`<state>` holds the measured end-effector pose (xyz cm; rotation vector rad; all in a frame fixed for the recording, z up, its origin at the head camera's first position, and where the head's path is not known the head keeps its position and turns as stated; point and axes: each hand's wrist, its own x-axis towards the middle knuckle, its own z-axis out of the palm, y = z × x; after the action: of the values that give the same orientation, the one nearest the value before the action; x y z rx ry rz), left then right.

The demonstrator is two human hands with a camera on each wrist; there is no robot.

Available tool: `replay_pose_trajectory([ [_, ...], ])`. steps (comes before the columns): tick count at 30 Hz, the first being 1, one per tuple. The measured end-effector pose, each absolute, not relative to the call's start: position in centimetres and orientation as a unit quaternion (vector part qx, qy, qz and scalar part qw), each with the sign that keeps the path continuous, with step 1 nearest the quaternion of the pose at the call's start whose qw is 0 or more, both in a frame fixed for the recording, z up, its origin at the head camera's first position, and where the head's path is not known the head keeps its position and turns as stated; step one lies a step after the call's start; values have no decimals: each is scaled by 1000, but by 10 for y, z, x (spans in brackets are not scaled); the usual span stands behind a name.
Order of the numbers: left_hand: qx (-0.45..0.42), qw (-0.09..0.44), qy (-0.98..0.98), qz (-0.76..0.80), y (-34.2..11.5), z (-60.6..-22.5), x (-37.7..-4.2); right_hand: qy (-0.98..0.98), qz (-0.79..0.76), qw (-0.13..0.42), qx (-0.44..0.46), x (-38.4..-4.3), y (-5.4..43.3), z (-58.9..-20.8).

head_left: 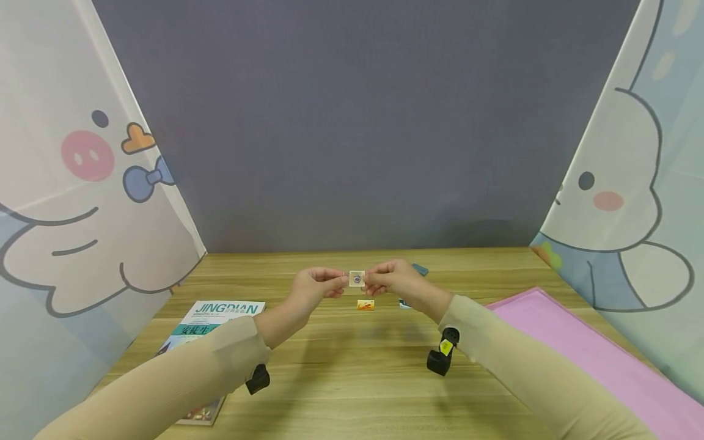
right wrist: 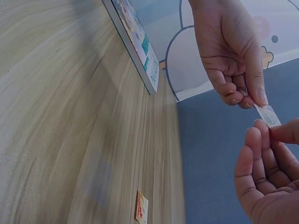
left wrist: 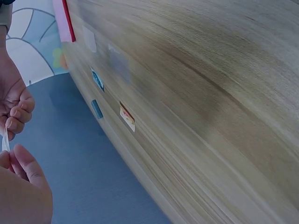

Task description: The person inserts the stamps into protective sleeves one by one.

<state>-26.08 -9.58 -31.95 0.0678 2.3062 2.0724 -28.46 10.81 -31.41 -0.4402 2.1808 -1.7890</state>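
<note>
In front of me a small square picture piece (head_left: pixel 357 279) with a pale border and a bluish round design is held up above the table. What looks like clear film shows around it. My left hand (head_left: pixel 315 288) pinches its left edge between thumb and fingers. On the opposite edge, the thumb and fingers of my right hand (head_left: pixel 398 282) pinch it too. The right wrist view shows the piece (right wrist: pixel 268 115) tilted between both hands' fingertips. A small orange and yellow card (head_left: pixel 365 305) lies on the table beyond and below the hands.
A blue and white card (head_left: pixel 404 304), partly hidden by my right hand, and a dark blue-grey piece (head_left: pixel 420 269) lie near the back. A book (head_left: pixel 220 308) is at left, a pink tray or mat (head_left: pixel 572 342) at right. Translucent squares (left wrist: pixel 119 64) lie on the table.
</note>
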Motion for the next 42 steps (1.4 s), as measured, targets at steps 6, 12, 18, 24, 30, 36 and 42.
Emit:
replay_pose_trajectory([
  [6,22,18,740,672,-96,-321,-262,754,-622,137,-160,-284,109,-315],
  [12,23,17,738,675,-94,-322,-261,757,-618,141,-160,-284,108,-316],
  [18,26,15,742,670,-94,-321,-260,756,-619,141,-157,-284,107,-315],
  [24,26,12,744,667,-94,-322,-260,752,-625,143,-154,-284,107,-317],
  [30,26,9,739,673,-94,-322,-261,753,-624,147,-150,-285,107,-318],
  [36,23,7,739,674,-94,-322,-261,751,-625,149,-150,-286,107,-320],
  [42,20,5,745,666,-95,-323,-262,747,-625,155,-168,-286,107,-320],
])
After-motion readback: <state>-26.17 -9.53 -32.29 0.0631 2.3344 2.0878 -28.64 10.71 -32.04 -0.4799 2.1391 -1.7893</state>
